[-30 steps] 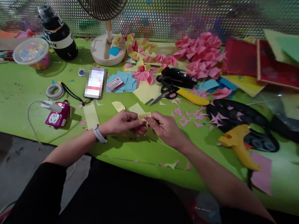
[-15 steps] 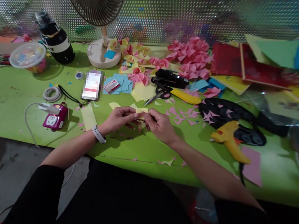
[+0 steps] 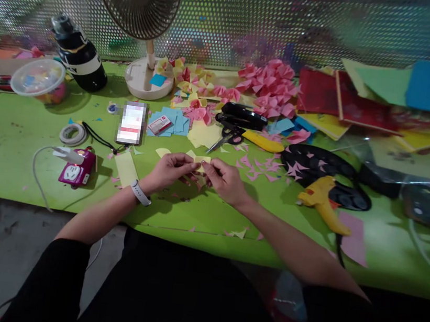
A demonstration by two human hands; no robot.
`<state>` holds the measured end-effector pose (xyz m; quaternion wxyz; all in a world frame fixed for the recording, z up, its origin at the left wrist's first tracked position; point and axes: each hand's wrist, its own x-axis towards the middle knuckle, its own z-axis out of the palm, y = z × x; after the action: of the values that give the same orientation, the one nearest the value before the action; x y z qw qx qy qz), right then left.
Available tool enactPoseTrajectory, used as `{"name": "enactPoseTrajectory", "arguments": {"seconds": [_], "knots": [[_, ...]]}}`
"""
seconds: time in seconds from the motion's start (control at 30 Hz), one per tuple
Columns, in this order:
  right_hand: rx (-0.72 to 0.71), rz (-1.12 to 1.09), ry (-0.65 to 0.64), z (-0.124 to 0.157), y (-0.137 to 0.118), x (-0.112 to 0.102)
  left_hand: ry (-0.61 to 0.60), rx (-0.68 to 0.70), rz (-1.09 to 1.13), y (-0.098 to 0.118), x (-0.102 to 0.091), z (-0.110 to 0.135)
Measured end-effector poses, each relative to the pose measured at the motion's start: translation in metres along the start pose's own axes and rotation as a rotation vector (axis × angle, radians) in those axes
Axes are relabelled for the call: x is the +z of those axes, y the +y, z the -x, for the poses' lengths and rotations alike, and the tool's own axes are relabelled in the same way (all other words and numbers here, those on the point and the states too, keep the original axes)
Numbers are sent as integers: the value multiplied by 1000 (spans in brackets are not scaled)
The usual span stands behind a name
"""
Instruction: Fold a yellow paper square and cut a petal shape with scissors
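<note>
A small piece of yellow paper point(image 3: 203, 160) is pinched between my two hands above the green table. My left hand point(image 3: 172, 170) grips its left side, thumb and fingertips closed together. From the other side, my right hand point(image 3: 226, 180) is closed on the same paper; my fingers partly hide it. Just beyond them lie scissors point(image 3: 224, 138) and a stack of yellow paper pieces point(image 3: 203, 136). A yellow paper strip point(image 3: 127, 168) rests beside my left wrist. Pink paper scraps point(image 3: 256, 166) are scattered to the right of my hands.
Behind stand a fan point(image 3: 148, 81), a dark bottle point(image 3: 83, 59) and a pile of pink folded paper point(image 3: 270, 84). A stapler point(image 3: 242, 116) lies past the scissors. At right is a yellow glue gun point(image 3: 323, 199); at left, a tape roll point(image 3: 73, 134) and a purple power adapter point(image 3: 79, 167).
The view has shifted slightly, so things on the right appear farther left. My right hand sits slightly closer to my left, and both still hold the yellow paper.
</note>
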<state>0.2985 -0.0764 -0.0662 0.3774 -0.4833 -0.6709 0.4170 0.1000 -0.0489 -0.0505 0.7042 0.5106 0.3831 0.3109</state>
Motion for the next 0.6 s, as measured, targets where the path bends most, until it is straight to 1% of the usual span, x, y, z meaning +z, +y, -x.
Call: {"name": "enactPoseTrajectory", "arguments": {"seconds": [0.13, 0.33, 0.43, 0.5, 0.6], "knots": [[23, -4, -42, -1, 3, -1, 10, 3, -29, 1, 0, 1], [36, -2, -127, -1, 0, -1, 37, 18, -52, 0, 1, 2], [51, -18, -166, -2, -1, -5, 67, 34, -78, 2, -3, 2], [67, -16, -130, -4, 0, -14, 145, 79, -37, 7, -10, 1], [97, -7, 35, -10, 3, -39, 328, 187, 104, 13, -21, -2]]}}
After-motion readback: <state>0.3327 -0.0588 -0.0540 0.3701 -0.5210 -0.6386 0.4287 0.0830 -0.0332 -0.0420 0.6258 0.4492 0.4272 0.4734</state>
